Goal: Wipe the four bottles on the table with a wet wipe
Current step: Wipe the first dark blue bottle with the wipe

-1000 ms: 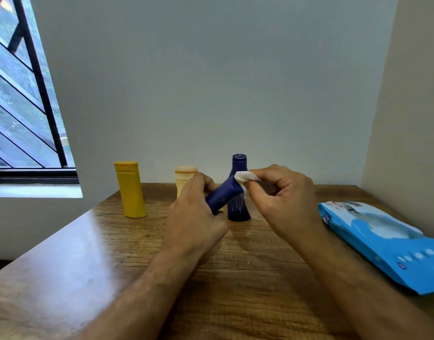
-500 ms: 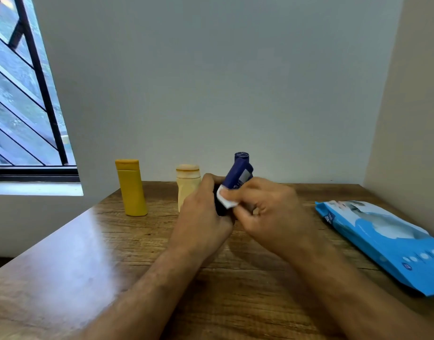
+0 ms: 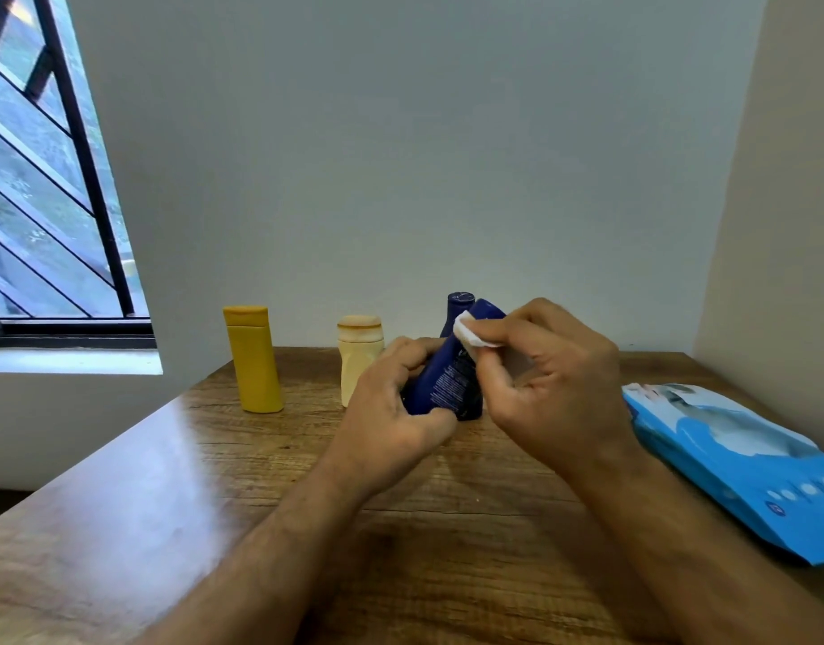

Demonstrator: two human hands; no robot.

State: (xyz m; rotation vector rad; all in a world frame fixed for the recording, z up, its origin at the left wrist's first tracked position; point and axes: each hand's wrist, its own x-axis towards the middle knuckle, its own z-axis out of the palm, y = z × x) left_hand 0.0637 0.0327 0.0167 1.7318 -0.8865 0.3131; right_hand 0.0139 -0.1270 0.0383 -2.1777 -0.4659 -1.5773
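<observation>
My left hand (image 3: 391, 412) grips the lower end of a dark blue bottle (image 3: 445, 379), which is tilted with its top up and to the right. My right hand (image 3: 549, 388) pinches a small white wet wipe (image 3: 470, 332) against the bottle's upper part. A second dark blue bottle (image 3: 460, 304) stands behind, mostly hidden; only its cap and base show. A yellow bottle (image 3: 254, 360) stands upright at the left. A cream bottle (image 3: 358, 349) stands upright beside my left hand.
The wooden table (image 3: 214, 481) runs to a grey wall at the back and a beige wall on the right. A blue wet-wipe pack (image 3: 736, 463) lies flat at the right edge. A barred window (image 3: 38, 202) is at the left.
The held bottle has swung from lying slanted to nearly upright. My right hand has moved the wipe from its lower body up to its top end.
</observation>
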